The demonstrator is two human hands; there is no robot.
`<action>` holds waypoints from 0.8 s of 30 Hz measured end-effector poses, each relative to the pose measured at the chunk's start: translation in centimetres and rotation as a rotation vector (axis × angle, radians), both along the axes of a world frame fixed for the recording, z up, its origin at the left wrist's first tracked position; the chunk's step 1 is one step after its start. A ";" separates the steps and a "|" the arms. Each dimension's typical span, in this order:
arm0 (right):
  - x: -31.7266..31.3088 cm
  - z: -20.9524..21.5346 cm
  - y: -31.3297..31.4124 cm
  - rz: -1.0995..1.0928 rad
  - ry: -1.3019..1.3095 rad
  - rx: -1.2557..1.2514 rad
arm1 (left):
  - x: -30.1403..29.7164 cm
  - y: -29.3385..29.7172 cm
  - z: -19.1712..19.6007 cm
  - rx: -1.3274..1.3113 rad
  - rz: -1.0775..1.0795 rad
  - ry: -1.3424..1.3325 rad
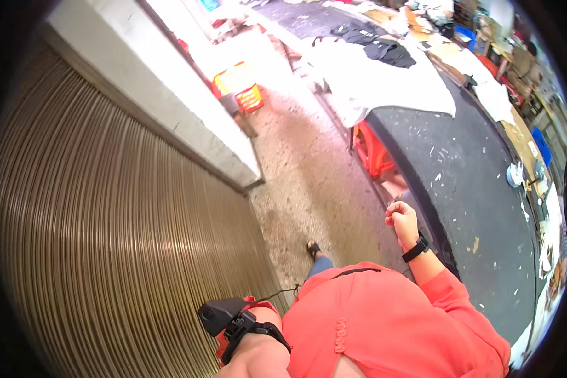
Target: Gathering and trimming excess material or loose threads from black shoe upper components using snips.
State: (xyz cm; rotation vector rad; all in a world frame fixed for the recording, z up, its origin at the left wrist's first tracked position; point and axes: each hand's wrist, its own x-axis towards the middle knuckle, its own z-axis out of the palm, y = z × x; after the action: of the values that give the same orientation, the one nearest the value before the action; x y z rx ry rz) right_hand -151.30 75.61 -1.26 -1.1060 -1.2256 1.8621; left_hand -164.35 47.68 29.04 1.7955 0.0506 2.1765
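Grey table (479,189), lengthwise toward upper left

The right hand (402,217) is loosely curled, its forearm (429,269) reaching forward; the lower edge crops the left arm (257,353).

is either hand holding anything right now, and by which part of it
It cannot be told: the right hand is curled, no held thing showing clearly, and the left hand is cut off, fingers out of view.
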 end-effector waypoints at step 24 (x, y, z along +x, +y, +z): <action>-40.0 -2.1 27.5 -0.024 0.020 -0.110 | -46.4 31.3 -18.6 -1.638 0.116 -0.768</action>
State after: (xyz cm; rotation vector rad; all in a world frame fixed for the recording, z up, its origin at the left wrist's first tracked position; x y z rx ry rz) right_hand -191.27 103.12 -3.33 -1.1522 -1.1058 1.9374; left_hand -210.73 78.96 10.43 0.0465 1.2779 1.6224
